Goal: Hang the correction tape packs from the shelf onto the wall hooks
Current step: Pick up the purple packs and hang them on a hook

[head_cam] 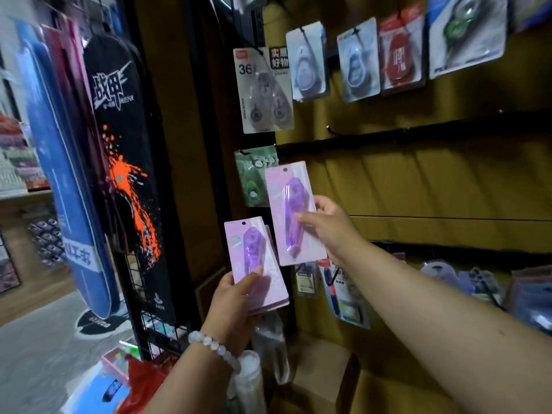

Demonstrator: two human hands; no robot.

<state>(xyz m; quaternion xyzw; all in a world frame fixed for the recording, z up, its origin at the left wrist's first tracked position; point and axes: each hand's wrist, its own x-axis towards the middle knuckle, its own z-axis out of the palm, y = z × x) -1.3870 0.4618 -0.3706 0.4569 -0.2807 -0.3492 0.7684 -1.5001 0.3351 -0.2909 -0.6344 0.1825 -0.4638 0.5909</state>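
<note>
A yellow display wall fills the view from one to four o'clock, with packs hanging on hooks along its top. At centre, the right hand pinches a single purple correction tape pack upright. At seven o'clock from it, the left hand grips a stack of matching packs, thumb pressed on front.

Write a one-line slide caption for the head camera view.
Right hand lifts one purple correction tape pack toward the wall display while left hand holds a stack of matching packs.
</note>
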